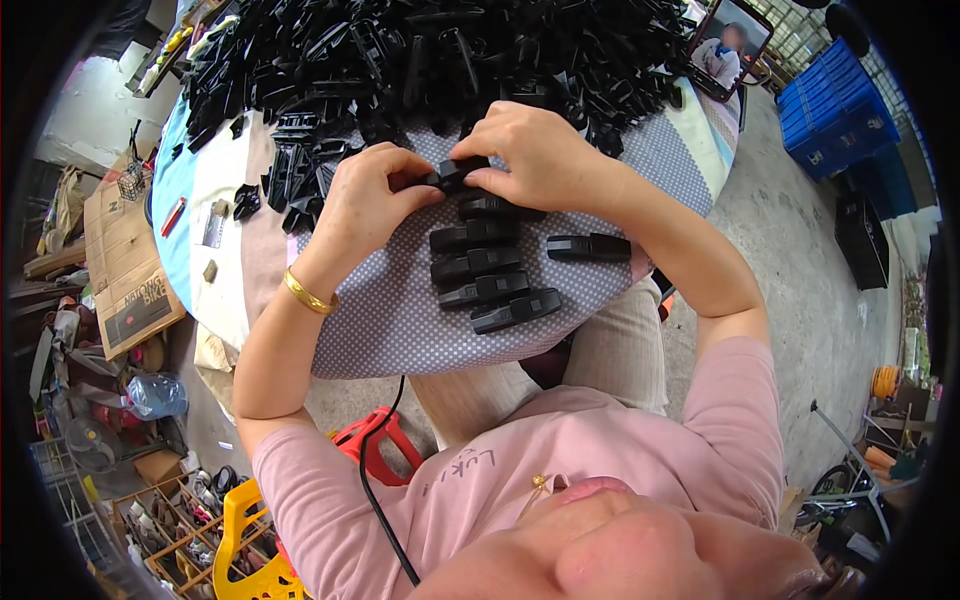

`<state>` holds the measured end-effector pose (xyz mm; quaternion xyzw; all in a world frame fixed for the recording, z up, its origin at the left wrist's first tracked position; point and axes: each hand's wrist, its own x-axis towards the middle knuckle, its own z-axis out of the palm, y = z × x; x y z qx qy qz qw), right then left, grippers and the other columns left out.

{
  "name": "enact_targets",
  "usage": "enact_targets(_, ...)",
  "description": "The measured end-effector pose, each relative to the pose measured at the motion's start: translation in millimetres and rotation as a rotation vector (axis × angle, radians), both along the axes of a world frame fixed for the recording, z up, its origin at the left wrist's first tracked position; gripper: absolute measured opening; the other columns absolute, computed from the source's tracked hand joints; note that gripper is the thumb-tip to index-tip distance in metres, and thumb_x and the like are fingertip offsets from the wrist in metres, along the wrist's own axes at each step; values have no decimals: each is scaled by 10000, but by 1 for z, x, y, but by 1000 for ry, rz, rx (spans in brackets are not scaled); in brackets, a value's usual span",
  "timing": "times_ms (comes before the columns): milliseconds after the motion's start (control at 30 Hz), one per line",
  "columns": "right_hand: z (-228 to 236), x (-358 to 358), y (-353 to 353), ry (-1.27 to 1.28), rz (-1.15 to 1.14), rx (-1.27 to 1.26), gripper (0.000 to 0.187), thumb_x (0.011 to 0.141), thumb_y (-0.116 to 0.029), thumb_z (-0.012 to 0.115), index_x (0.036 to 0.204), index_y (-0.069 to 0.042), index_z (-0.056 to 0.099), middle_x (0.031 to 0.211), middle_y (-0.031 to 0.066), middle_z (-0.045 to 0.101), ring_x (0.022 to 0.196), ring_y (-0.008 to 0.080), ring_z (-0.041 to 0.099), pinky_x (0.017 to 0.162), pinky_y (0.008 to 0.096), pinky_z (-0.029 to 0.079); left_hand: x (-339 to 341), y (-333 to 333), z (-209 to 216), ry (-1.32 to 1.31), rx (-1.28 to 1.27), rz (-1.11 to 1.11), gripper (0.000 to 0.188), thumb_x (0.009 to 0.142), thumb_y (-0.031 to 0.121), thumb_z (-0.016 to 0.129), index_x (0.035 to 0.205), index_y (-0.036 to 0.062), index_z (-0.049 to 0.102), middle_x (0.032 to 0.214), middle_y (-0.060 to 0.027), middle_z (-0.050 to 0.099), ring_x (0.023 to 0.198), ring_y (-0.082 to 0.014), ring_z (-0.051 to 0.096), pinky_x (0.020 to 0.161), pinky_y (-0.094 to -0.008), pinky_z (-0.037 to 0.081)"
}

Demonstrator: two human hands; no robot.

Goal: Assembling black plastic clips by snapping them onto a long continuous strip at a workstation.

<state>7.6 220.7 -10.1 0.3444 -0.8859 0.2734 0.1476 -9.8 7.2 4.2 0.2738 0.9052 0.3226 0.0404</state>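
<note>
Black piece point(452, 174): upper centre, between hands, roughly sideways
Left hand point(370, 197): pinching left end
Right hand point(538, 160): pinching right end

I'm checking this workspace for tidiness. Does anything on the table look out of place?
One black piece lies alone to the right of the column of similar pieces, so it looks set apart. The end piece nearest the person also sits further right than the one beside it. No spill stands out.
</note>
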Motion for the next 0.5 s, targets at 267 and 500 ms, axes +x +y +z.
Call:
enact_targets(267, 6, 2, 11, 82, -16, 100, 211, 722, -111, 687, 909, -16, 662, 861, 77, 623, 835, 260, 565, 737, 345, 485, 0, 0, 1, 25, -3, 7, 238, 705, 91, 765, 902, -16, 687, 830, -83, 656, 714, -153, 640, 682, -245, 523)
enact_targets(500, 10, 0, 11, 62, -27, 148, 186, 697, -97, 709, 867, -33, 669, 813, 85, 608, 793, 259, 575, 694, 349, 487, -1, 0, -1, 29, 25, 3, 212, 691, 59, 761, 869, -30, 687, 803, -88, 644, 697, -151, 638, 656, -243, 519)
